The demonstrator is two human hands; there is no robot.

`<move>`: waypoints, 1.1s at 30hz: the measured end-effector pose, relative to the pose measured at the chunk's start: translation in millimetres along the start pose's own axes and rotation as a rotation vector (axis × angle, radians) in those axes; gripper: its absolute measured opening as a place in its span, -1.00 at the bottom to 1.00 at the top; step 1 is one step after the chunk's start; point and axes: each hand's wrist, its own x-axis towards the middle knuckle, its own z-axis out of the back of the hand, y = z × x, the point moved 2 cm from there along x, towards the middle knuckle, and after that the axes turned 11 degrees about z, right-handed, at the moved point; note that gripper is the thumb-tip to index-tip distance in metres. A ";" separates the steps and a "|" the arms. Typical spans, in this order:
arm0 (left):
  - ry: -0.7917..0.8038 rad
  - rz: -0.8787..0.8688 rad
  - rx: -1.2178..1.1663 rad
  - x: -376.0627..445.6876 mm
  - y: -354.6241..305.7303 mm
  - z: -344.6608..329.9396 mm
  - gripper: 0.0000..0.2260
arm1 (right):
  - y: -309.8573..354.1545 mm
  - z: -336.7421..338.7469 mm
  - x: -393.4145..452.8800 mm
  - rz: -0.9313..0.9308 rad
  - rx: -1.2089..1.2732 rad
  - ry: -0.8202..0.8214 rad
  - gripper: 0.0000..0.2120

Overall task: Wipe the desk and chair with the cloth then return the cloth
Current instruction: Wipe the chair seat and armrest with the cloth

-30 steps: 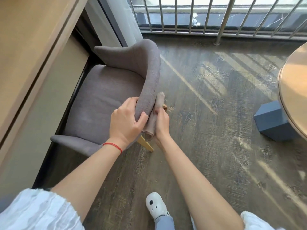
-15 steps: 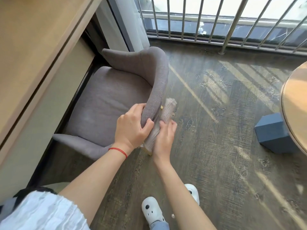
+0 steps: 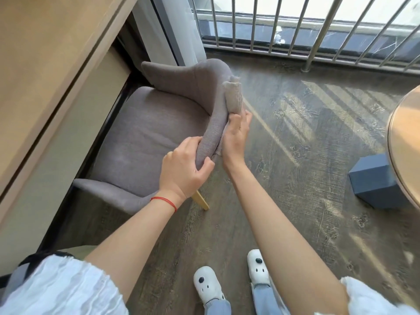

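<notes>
Step in hand: wiping the chair [image 3: 145,142], specifically the outer face of its curved backrest. The return of the cloth is not yet begun, and I cannot tell from here whether the desk [image 3: 43,64] is done.

My left hand [image 3: 184,169] is clenched over the backrest's top edge, fingers on the seat side and thumb on the outer side, steadying the chair. My right hand [image 3: 235,135] is flattened rather than curled: palm and fingers press the cloth [image 3: 233,96] against the outside of the backrest. The grip is by pressure, not a closed fist.

The cloth is folded into a narrow strip. Its long axis runs along the backrest's outer curve, away from me. The far end projects beyond my right fingertips toward the railing [image 3: 306,30]; the near end is hidden under my palm.

I judge that the next move calls for firm palm pressure while sliding along the curve, with the left hand's hold unchanged. The free far end may flap or unfold if pressure slackens.
</notes>
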 end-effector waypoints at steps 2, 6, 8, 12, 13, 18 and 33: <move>-0.003 -0.002 0.004 -1.2 -0.4 0.4 -0.46 | -17.1 1.9 6.4 -0.173 -0.087 0.049 -0.69; -0.006 -0.005 -0.006 -1.1 0.3 0.5 -0.49 | -24.1 24.3 -15.5 -0.216 -0.029 0.024 -0.76; 0.000 -0.004 -0.017 -0.6 1.3 0.3 -0.51 | -12.3 16.4 -42.4 -0.092 0.094 -0.032 -0.81; 0.008 0.002 -0.024 -0.2 0.8 0.7 -0.52 | -17.2 -8.5 -74.6 -0.135 0.073 -0.044 -0.62; 0.005 0.007 -0.023 -0.1 0.5 1.3 -0.51 | -22.6 -7.7 -75.6 -0.224 0.047 0.002 -0.65; -0.003 0.004 -0.019 -1.1 0.9 0.6 -0.47 | -20.5 23.1 -106.6 -0.073 0.066 0.046 -0.79; 0.003 0.001 0.003 1.0 1.6 -0.1 -0.38 | -7.4 0.4 -10.3 -0.037 -0.112 0.007 -0.68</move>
